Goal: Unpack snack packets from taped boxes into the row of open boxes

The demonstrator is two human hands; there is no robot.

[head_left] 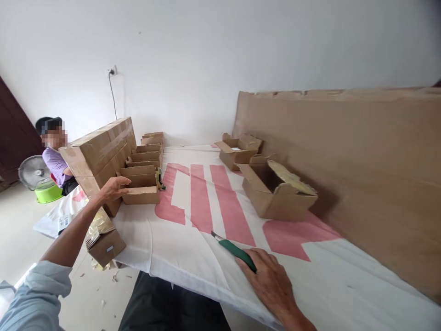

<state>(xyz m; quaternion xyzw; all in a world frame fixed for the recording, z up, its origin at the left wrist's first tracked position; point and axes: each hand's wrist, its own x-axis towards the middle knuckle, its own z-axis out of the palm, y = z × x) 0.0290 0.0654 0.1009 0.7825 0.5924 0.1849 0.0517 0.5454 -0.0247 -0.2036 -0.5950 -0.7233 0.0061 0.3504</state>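
My left hand (115, 188) reaches out with fingers spread and touches the side of a small open cardboard box (140, 185), the nearest in a row of several such boxes (146, 154). A large taped carton (99, 149) stands just left of that row. My right hand (272, 280) rests flat on the white and pink sheet (193, 239), its fingers lying over the handle of a green utility knife (234, 249) whose blade points away to the left.
Two open boxes (277, 191) (237, 149) sit on the right, in front of a tall cardboard sheet (361, 174) leaning on the wall. A box with gold foil (103, 239) lies on the floor. A seated person (57, 158), a fan (32, 172) and a green tub are at far left.
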